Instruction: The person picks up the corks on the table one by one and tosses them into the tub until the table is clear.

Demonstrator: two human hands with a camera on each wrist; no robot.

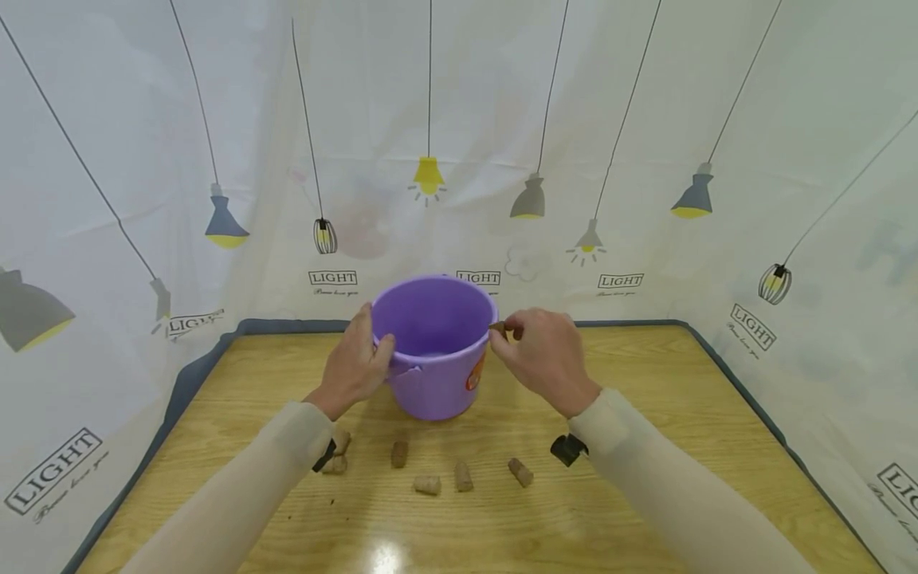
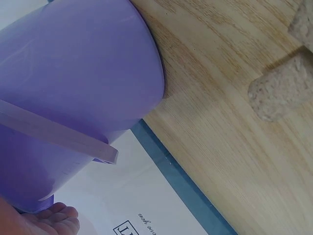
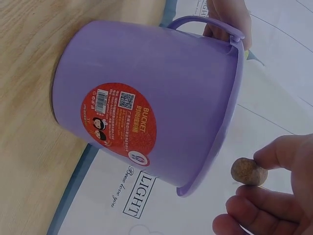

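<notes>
A purple bucket (image 1: 433, 383) with a red round label (image 3: 120, 125) stands at the back of the wooden table, its mouth tilted a little toward me. My left hand (image 1: 356, 359) grips its rim on the left, thumb over the edge. Between thumb and fingers my right hand (image 1: 545, 351) pinches a cork (image 3: 249, 171), right beside the bucket's right rim. The bucket's handle (image 2: 54, 132) hangs down along its side in the left wrist view. Inside the bucket, the part of the floor that shows is bare purple.
Several corks lie on the table (image 1: 617, 510) in front of the bucket, among them a dark cork (image 1: 399, 454), a pale cork (image 1: 427, 485) and a cork at the right (image 1: 520, 472). A white curtain (image 1: 459, 96) printed with lamps surrounds the table.
</notes>
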